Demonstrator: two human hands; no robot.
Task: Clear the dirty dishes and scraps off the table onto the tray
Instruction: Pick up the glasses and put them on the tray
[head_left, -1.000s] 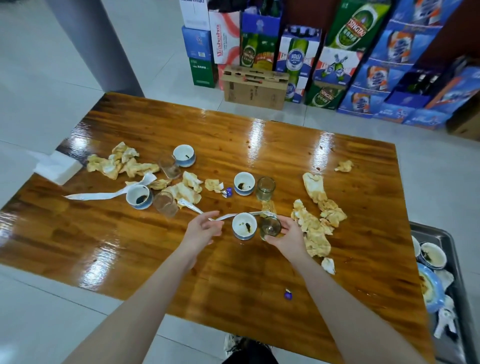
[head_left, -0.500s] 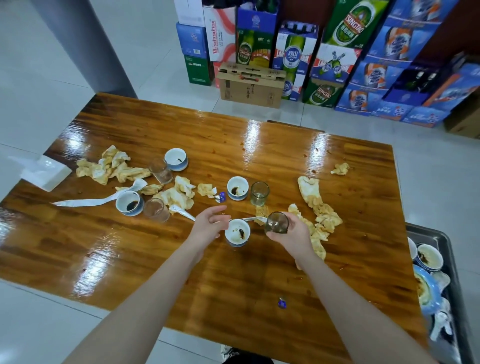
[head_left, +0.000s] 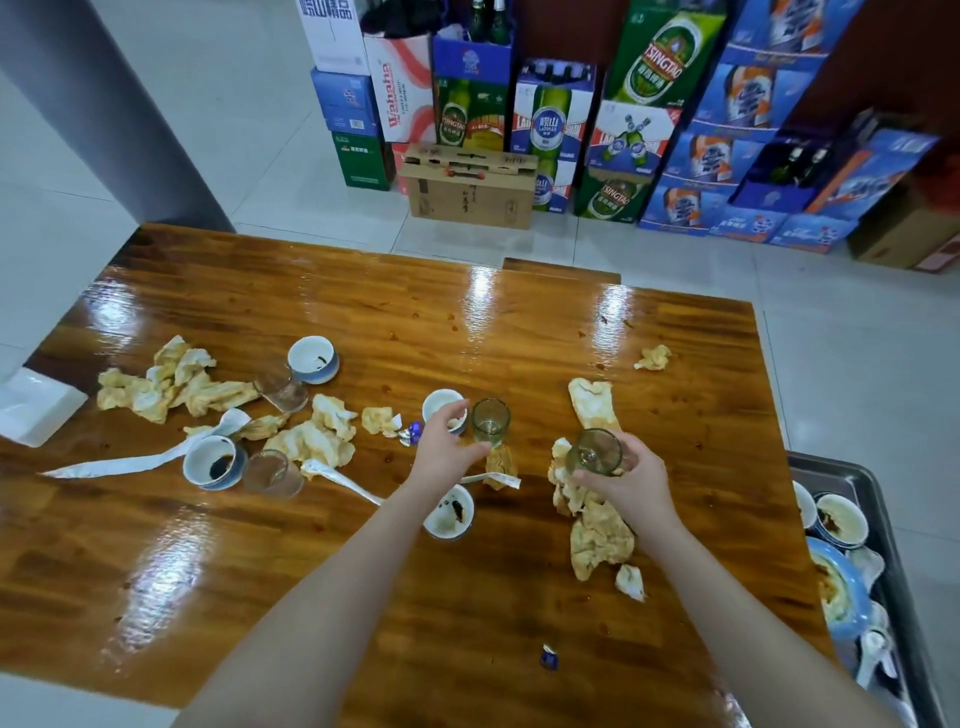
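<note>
My right hand (head_left: 631, 486) grips a small clear glass (head_left: 595, 451), held tilted above a pile of crumpled stained napkins (head_left: 597, 535). My left hand (head_left: 445, 444) reaches forward, its fingers over a white cup (head_left: 436, 405) and its thumb close to an upright glass (head_left: 491, 421); it holds nothing. A white cup with dark sauce (head_left: 451, 514) stands just under my left wrist. The metal tray (head_left: 852, 483) sits beyond the table's right edge with several dirty bowls in it.
On the left of the wooden table (head_left: 363, 306) lie more napkins (head_left: 171, 382), two blue-and-white cups (head_left: 313, 358) (head_left: 214, 460), two glasses (head_left: 280, 387) (head_left: 270, 473) and a long white wrapper (head_left: 119, 462). Beer cartons (head_left: 561, 130) are stacked on the floor behind.
My right hand has lifted the glass off the table and carried it to the right. My left hand has moved from the near sauce cup forward to the far cup and upright glass.
</note>
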